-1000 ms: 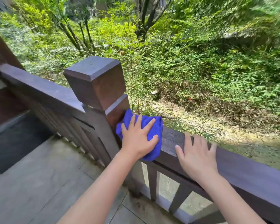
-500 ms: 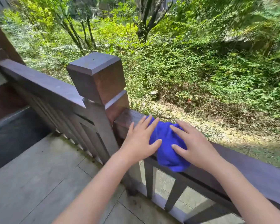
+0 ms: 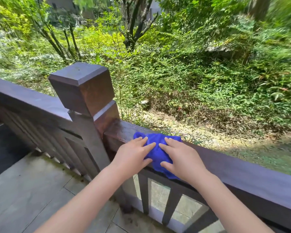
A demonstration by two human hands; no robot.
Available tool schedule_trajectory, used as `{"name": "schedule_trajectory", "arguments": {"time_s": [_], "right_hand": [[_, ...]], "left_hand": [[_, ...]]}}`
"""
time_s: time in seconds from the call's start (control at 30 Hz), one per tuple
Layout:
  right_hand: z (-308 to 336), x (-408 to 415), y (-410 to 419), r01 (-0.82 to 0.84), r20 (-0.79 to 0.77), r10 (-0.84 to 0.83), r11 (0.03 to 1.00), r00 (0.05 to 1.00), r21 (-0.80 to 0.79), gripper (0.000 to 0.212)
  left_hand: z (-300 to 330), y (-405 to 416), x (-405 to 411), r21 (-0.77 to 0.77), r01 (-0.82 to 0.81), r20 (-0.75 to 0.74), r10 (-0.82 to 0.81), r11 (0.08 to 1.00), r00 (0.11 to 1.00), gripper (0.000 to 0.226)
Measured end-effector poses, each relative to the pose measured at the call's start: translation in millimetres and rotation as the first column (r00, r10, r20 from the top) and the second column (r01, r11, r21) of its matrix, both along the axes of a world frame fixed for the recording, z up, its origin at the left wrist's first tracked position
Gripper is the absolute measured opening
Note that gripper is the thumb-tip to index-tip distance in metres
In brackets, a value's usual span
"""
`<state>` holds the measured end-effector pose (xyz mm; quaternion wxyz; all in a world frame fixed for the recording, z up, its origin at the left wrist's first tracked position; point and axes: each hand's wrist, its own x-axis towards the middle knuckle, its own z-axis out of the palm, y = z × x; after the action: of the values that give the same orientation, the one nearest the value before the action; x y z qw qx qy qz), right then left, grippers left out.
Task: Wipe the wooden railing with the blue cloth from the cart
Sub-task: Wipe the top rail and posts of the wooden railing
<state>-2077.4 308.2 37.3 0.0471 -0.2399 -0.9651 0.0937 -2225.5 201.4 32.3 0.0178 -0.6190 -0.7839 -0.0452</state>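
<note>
Flat palms (image 3: 133, 155) on bunched cloth (image 3: 155, 148)

two hands (image 3: 133, 155) (image 3: 181, 158); one blue cloth (image 3: 155, 148); one railing post (image 3: 84, 88)

One head-worn wide-angle view looks forward and down, close over the wooden railing (image 3: 242, 167), with the corner post (image 3: 84, 88) at ten o'clock and greenery beyond.

Wooden railing (image 3: 242, 167) top rail: blue cloth (image 3: 155, 148) draped over it, beside post (image 3: 86, 91).
</note>
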Motion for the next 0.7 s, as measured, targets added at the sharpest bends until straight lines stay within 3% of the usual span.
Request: {"name": "schedule_trajectory", "arguments": {"time_s": [0.23, 0.37, 0.47, 0.7], "right_hand": [[-7, 16, -21, 0.094, -0.14, -0.088, 0.995, 0.986, 0.035, 0.046], [-1, 33, -31, 0.172, -0.206, -0.167, 0.985, 0.964, 0.004, 0.034], [13, 52, -34, 0.227, -0.183, -0.223, 0.974, 0.958, 0.003, 0.034], [57, 132, -48, 0.397, -0.182, -0.408, 0.913, 0.895, -0.093, 0.034]], "left_hand": [[7, -18, 8, 0.26, 0.12, 0.11, -0.153, 0.958, 0.982, 0.036], [9, -20, 15, 0.296, 0.204, 0.14, -0.254, 0.933, 0.957, 0.032], [19, -12, 28, 0.309, 0.248, 0.205, -0.318, 0.918, 0.926, 0.03], [56, 12, 92, 0.266, 0.457, 0.19, -0.511, 0.849, 0.838, 0.033]]}}
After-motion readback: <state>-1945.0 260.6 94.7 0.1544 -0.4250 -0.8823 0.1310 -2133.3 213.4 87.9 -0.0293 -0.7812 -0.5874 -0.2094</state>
